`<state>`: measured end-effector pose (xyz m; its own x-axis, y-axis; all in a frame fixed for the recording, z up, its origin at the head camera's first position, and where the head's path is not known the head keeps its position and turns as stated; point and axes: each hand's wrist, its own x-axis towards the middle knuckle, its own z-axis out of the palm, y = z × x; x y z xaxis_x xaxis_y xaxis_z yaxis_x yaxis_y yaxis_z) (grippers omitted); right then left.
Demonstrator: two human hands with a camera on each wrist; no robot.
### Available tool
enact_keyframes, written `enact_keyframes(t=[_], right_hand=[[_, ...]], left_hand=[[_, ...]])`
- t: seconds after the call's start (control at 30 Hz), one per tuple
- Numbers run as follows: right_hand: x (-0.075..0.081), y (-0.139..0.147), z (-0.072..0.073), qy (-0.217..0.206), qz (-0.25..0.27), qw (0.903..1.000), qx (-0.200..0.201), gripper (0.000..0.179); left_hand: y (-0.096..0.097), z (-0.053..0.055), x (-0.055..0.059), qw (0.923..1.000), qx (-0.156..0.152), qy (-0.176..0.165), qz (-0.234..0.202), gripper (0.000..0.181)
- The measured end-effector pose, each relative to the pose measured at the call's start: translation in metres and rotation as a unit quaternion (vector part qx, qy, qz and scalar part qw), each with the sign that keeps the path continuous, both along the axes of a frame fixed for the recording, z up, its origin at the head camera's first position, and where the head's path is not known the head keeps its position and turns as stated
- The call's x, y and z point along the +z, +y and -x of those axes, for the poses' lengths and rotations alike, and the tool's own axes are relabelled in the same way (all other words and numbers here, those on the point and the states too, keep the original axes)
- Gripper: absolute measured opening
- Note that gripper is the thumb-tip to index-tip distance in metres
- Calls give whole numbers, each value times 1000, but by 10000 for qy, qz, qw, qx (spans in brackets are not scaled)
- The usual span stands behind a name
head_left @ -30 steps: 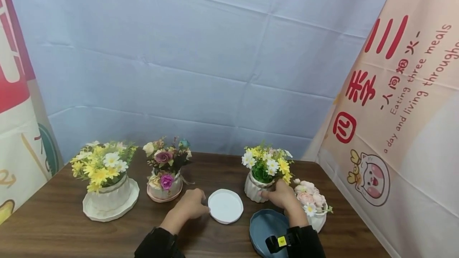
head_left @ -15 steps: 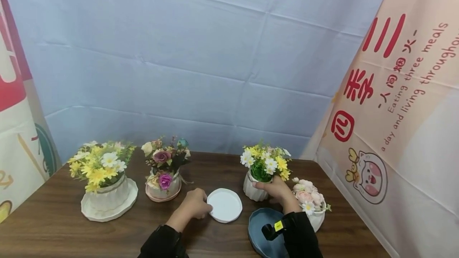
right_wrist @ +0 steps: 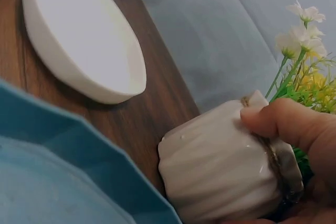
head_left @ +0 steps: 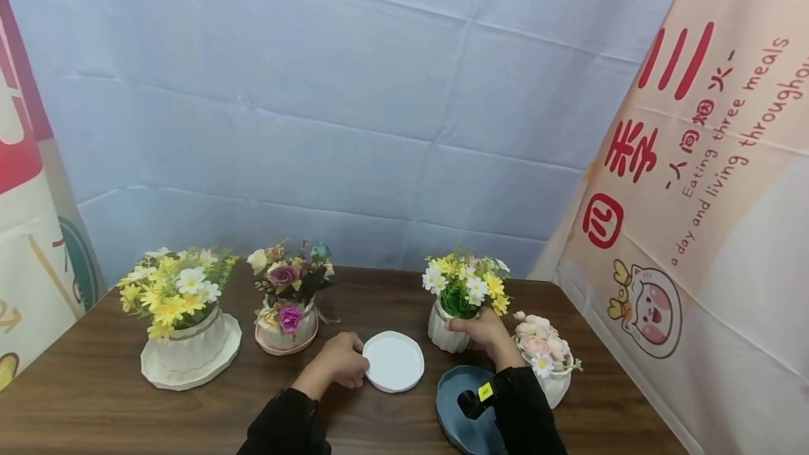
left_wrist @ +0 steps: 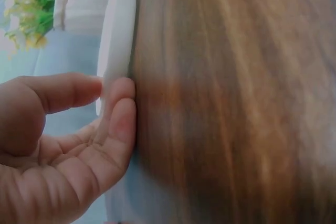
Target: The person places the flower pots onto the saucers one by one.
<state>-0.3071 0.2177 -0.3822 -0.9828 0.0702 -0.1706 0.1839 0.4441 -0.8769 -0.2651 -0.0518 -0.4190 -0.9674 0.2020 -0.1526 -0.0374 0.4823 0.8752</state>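
Note:
My left hand (head_left: pixel 341 360) pinches the near-left rim of a small white saucer (head_left: pixel 395 362), which lies on the wooden table. In the left wrist view the thumb (left_wrist: pixel 79 90) is on the saucer's upper edge, with the fingers along its side near the tabletop. My right hand (head_left: pixel 485 332) grips a ribbed white flowerpot (right_wrist: pixel 220 166) near its twine-tied rim. Yellow and white daisies (head_left: pixel 468 283) fill this pot, which stands upright behind and right of the saucer. The right thumb shows on the pot's outside; the other fingers are mostly hidden.
A blue dish (head_left: pixel 450 402) lies under my right forearm. Right of it stands a white pot of pink flowers (head_left: pixel 546 350). Toward the left are a rose pot on a pink saucer (head_left: pixel 284 348) and a daisy pot on a white plate (head_left: pixel 161 378). A pale cloth (head_left: pixel 316 125) hangs behind.
My right thumb has shifted higher, toward the flowerpot's rim. My left hand has closed in on the saucer's edge. The head view has shifted slightly; the pots and dishes look unmoved.

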Motion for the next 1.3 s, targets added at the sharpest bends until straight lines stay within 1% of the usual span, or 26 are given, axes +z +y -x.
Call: enact_keyframes(t=[0.1,0.17,0.27,0.33,0.47,0.6,0.77,0.97,1.17,1.3], right_hand=[[-1,-1,1,18,118,9999,-28,86],[-1,-2,1,9,228,9997,-9,84],[-3,-4,2,15,396,9992,15,82],[-3,-4,2,33,467,9989,32,82],[-4,-4,2,74,469,9989,-17,80],[-4,-3,2,109,365,9992,-93,81],[-5,-3,3,217,335,9991,-117,82],[-8,-1,4,300,317,9989,-153,85],[-10,-1,3,471,374,9977,-304,81],[-7,-1,2,508,399,9972,-365,78]], left_hand=[[-3,0,0,9993,-6,-199,-327,22],[-5,0,0,9984,8,-312,-468,24],[-6,1,0,9979,73,-400,-510,23],[-7,3,-1,9980,46,-415,-476,22],[-7,5,-4,9982,46,-368,-474,22],[-5,4,-5,9987,63,-222,-458,22],[-4,3,-8,9994,44,-73,-330,19],[-3,2,-7,9996,-6,-80,-257,19],[-3,2,-5,9997,-4,-90,-245,19],[-4,2,-3,9997,-3,-114,-213,19]])
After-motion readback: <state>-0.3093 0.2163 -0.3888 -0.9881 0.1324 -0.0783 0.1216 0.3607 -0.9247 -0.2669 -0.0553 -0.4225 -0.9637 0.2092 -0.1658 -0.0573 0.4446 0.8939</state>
